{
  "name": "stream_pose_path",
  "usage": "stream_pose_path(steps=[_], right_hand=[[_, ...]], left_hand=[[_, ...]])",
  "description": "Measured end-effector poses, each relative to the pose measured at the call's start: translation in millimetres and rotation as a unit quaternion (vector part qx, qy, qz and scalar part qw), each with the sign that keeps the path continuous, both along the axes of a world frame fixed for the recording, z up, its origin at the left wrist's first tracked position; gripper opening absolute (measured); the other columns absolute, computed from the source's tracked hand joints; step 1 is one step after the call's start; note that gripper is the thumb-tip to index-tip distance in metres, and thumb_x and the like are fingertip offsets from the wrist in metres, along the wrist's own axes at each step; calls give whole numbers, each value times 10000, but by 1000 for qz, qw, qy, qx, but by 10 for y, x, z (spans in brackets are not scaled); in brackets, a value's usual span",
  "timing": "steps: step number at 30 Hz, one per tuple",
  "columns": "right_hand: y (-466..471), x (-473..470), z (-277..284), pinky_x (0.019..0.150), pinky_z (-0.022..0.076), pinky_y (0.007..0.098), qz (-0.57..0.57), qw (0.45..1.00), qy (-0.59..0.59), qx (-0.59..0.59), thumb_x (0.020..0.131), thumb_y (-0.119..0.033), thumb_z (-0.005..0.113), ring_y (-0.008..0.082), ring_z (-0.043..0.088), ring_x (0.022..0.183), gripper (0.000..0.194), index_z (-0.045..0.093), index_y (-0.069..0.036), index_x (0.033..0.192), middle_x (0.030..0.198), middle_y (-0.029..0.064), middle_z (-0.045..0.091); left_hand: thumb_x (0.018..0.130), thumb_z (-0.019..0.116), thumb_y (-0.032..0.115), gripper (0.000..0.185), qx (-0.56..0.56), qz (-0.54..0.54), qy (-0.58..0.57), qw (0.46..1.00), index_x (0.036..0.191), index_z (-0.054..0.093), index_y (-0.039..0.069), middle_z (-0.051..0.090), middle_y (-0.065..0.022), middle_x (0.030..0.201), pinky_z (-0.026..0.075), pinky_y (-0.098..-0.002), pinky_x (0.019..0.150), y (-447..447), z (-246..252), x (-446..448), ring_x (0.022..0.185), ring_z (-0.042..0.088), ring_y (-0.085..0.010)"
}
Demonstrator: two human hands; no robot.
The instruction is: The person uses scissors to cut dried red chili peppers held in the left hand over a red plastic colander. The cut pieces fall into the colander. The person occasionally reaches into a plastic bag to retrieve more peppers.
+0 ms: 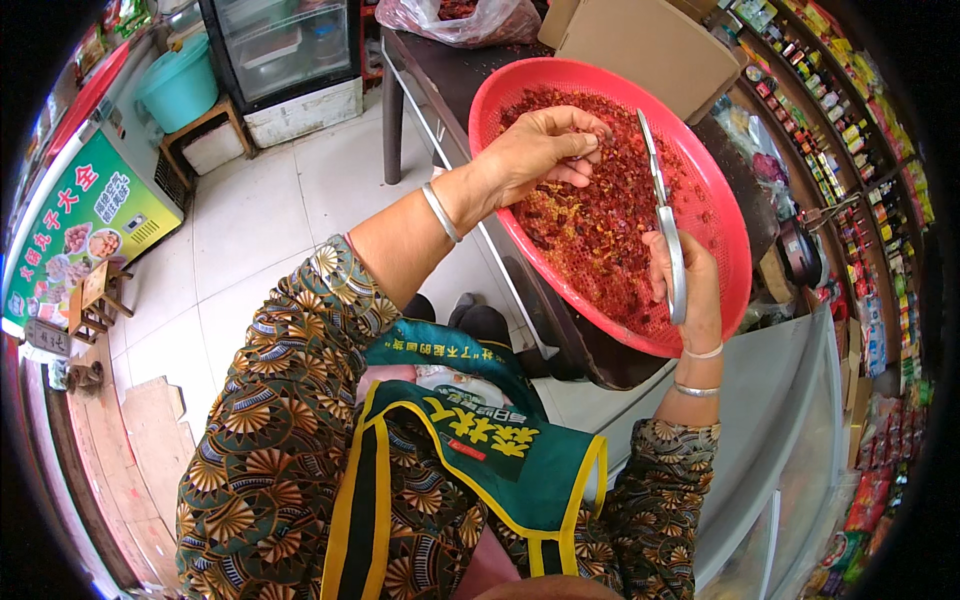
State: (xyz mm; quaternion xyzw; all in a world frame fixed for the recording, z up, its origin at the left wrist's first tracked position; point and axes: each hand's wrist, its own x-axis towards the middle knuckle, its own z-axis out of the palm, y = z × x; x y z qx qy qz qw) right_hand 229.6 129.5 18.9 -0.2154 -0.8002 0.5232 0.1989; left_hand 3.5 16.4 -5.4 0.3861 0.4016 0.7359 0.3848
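A pair of metal scissors (pixel 673 262) is held in my right hand (pixel 696 274), over the right side of a red plastic basket (pixel 731 262). Its slim blades point away from me and look nearly closed. My left hand (pixel 551 154) hovers over the basket's far left part, thumb and fingertips pinched together. What looks like a small piece of dried chili shows at those fingertips, mostly hidden by them. Cut dried red chilies (pixel 600 255) cover much of the perforated basket bottom, with pale yellow seeds (pixel 551 214) gathered on the left.
The basket rests on a dark table (pixel 442 67). Behind it are a clear plastic bag (pixel 480 22) of red pieces and an open cardboard box (pixel 637 56). Packed shelves (pixel 840 142) line the right. A freezer (pixel 97 210), a teal bucket (pixel 176 82) and a wooden stool (pixel 97 296) stand left.
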Motion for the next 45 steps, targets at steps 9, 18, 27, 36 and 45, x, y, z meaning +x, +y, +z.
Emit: stream_pose_path(steps=[9,18,27,36,45], right_hand=[[19,-82,-120,542,378,242,-19,997,-44,68,863,-275,712,61,444,612,301,611,8,878,688,-21,525],[-46,-56,-122,569,395,263,-17,994,-62,89,841,-314,730,84,461,622,345,623,0,933,676,10,543],[-76,-26,-89,613,444,289,-18,984,-80,155,829,-305,737,128,547,641,349,627,-6,972,729,67,624],[-68,-26,-130,589,437,319,-32,980,-69,183,809,-267,756,156,523,597,313,620,-13,930,693,75,612],[-99,-26,-82,553,418,318,-37,966,-82,241,803,-282,761,157,479,564,323,594,-9,847,657,78,571]], left_hand=[[936,587,98,124,32,62,-55,996,1043,591,36,654,-64,905,562,-233,685,9,-56,-48,756,644,-116],[958,565,147,136,-4,46,-53,998,1023,579,28,662,-79,879,565,-246,680,-86,22,-6,709,645,-120],[968,545,147,132,-13,38,-15,999,999,586,25,661,-81,878,569,-250,676,-73,7,-2,723,644,-121],[972,540,156,138,-36,29,-3,999,1001,578,27,659,-80,862,567,-235,651,-80,44,27,705,649,-126],[977,534,170,140,-36,8,15,999,986,575,36,662,-78,848,560,-219,636,-97,42,26,697,649,-116]])
